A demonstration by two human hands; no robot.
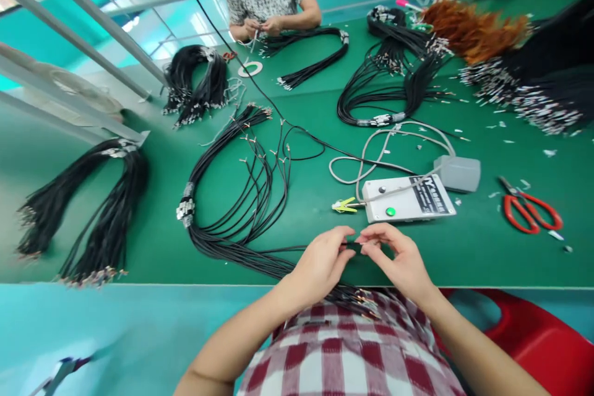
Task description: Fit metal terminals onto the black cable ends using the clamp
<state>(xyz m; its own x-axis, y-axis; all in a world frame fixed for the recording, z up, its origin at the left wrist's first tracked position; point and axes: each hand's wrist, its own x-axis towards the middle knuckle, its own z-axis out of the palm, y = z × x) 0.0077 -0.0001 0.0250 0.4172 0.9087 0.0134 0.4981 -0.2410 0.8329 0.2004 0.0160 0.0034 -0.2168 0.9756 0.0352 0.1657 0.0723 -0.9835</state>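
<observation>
1. The left hand (320, 263) and right hand (401, 260) meet at the near edge of the green table (464, 260).
2. Both hands' fingers pinch a thin black wire (353, 246) between them.
3. A white box (408, 198) sits just beyond; red scissors (529, 210) lie to the right.

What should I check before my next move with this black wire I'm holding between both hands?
1. Wire pinched by both hands: ok. Left hand and right hand each have a grip on the black wire.
2. Wire end condition: cannot tell; the fingers hide it.
3. Loose cable bundle within reach: ok, it trails from the table edge to your lap.
4. White control box close by: ok, just beyond your hands, green button showing.
5. Red scissors clear of hands: ok, lying to the right on the green table.
</observation>
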